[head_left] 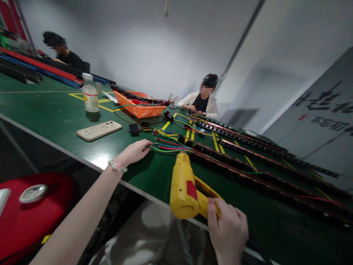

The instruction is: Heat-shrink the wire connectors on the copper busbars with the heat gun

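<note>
My right hand point(227, 228) is wrapped round the handle of a yellow heat gun point(184, 187) at the table's near edge. The gun's nozzle points away from me, at a bundle of coloured wires point(171, 147). With a beaded bracelet on its wrist, my left hand point(138, 151) pinches the free end of a wire at the left of that bundle. The wires are red, blue, green and yellow, and they run into a long dark harness point(237, 169) that stretches to the right.
On the green table point(55, 110) are a phone point(99, 130), a bottle point(90, 94), an orange basket point(140, 110) and black connectors point(134, 129). More long harnesses lie behind at the right. Two people sit across the table. A red stool point(55, 217) is at the lower left.
</note>
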`<state>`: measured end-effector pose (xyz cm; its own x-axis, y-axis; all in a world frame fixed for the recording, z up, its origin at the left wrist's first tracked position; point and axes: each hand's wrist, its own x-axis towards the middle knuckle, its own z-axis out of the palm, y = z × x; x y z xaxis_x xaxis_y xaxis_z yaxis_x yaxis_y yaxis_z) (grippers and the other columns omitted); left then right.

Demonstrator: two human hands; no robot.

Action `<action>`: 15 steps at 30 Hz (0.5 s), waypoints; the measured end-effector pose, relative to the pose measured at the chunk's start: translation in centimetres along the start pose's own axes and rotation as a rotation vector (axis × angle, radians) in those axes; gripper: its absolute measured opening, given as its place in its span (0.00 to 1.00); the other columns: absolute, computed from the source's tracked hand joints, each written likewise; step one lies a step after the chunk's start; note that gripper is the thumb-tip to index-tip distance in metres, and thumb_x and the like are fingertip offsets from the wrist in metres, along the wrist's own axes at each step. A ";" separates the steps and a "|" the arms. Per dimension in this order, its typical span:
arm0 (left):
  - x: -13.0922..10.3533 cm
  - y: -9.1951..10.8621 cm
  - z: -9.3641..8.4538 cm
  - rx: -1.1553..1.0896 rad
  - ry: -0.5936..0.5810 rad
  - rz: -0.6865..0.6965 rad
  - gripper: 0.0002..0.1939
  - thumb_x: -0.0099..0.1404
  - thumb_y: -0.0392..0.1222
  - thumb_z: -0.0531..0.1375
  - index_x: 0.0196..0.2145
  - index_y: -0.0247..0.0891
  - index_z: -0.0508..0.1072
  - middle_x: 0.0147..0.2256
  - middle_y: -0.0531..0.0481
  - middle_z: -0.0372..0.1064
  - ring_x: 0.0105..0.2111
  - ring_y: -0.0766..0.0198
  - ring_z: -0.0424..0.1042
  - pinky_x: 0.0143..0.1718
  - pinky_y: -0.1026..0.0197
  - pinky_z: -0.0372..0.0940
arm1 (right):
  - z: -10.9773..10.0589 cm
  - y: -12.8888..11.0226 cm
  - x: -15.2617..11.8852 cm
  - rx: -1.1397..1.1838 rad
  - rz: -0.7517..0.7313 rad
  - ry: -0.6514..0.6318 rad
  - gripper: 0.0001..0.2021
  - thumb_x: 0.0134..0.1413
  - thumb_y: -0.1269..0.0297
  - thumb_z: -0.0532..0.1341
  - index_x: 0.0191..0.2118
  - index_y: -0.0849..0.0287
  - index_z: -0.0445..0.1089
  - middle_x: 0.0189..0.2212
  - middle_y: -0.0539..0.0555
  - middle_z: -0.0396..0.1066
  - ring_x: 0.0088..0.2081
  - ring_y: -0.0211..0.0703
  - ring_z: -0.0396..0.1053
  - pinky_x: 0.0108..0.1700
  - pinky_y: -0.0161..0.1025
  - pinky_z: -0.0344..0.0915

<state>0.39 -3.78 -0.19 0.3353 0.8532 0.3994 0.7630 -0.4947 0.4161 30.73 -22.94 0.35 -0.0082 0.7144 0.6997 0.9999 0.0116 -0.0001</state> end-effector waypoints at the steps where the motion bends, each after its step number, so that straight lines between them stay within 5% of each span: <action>1: 0.0 -0.1 0.0 0.001 0.001 0.002 0.17 0.64 0.41 0.49 0.48 0.38 0.68 0.46 0.45 0.69 0.43 0.58 0.70 0.43 0.59 0.65 | 0.0 -0.3 0.0 0.021 -0.001 0.002 0.19 0.62 0.54 0.45 0.26 0.56 0.64 0.21 0.49 0.66 0.27 0.40 0.63 0.40 0.41 0.53; 15: 0.2 -0.2 0.0 0.027 -0.024 0.028 0.15 0.64 0.37 0.47 0.44 0.40 0.69 0.45 0.48 0.70 0.44 0.59 0.69 0.44 0.59 0.64 | 1.4 -5.1 0.8 0.336 -0.074 -0.038 0.16 0.61 0.60 0.48 0.26 0.57 0.64 0.23 0.48 0.67 0.29 0.37 0.62 0.42 0.40 0.51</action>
<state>0.25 -3.54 -0.20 0.3701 0.8428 0.3907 0.7676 -0.5143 0.3824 25.63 -21.44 -0.05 -0.0873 0.7287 0.6793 0.9382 0.2893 -0.1898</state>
